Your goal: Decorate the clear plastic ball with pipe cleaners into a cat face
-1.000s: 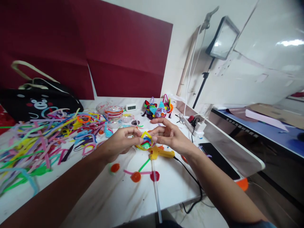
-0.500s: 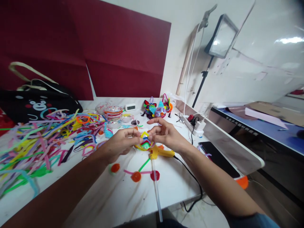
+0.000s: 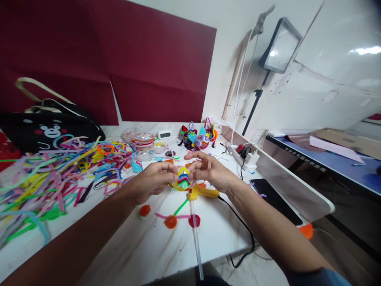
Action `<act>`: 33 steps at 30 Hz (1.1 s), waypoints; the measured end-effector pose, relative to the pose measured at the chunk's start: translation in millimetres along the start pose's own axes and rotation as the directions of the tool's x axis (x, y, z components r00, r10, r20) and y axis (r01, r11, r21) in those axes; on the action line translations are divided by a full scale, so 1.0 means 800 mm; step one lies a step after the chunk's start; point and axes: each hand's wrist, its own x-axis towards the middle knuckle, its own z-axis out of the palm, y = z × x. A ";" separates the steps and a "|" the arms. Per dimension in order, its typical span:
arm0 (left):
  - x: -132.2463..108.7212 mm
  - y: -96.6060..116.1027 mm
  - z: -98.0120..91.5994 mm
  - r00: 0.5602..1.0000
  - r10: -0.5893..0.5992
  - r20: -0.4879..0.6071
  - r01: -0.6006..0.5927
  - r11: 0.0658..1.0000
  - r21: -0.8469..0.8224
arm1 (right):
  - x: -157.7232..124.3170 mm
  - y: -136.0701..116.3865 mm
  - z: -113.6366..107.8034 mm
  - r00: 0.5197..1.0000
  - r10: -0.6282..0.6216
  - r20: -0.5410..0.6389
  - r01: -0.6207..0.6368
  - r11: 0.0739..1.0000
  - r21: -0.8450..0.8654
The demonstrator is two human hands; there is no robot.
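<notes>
My left hand [image 3: 156,177] and my right hand [image 3: 209,171] meet over the table, thumbs and fingertips closed on opposite sides of a small pipe-cleaner ornament [image 3: 183,180]. Yellow, blue, red and green bands run across its middle, under a yellow peak. Just below my right hand lies a yellow glue gun [image 3: 206,192], with a long clear glue stick [image 3: 196,238] reaching from it toward the table edge. Nearer me, a pink pipe cleaner [image 3: 181,216] lies with an orange disc [image 3: 170,222] and a red disc [image 3: 194,221]. Another orange disc [image 3: 145,210] is farther left.
A tangled heap of coloured pipe cleaners [image 3: 59,178] covers the left side. Behind are clear plastic domes [image 3: 143,140], a small digital clock [image 3: 164,134] and colourful ornaments [image 3: 199,139]. To the right are a power strip [image 3: 245,157], a black tablet-like slab [image 3: 276,201] and a black cord [image 3: 242,222].
My fingertips have shifted outward a little, and more of the ornament's striped front shows between them. The view has moved slightly; the glue gun and discs lie as before.
</notes>
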 end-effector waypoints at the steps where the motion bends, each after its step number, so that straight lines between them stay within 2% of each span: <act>1: 0.000 0.000 0.000 1.000 0.001 0.000 -0.001 1.000 0.004 | 0.001 0.000 0.000 1.000 0.010 -0.001 -0.010 1.000 0.004; 14: 0.005 -0.003 0.002 0.999 0.008 -0.049 -0.005 0.999 0.052 | 0.004 -0.002 -0.001 0.999 0.032 -0.035 -0.033 0.999 -0.042; 21: 0.011 -0.008 -0.006 1.000 -0.011 0.004 0.010 0.999 0.040 | 0.007 -0.008 -0.012 0.996 0.088 -0.003 -0.088 0.996 -0.002; 33: 0.012 -0.008 -0.003 0.998 -0.056 0.002 0.056 0.998 0.030 | 0.013 0.003 -0.010 0.998 0.058 -0.019 -0.058 0.998 0.006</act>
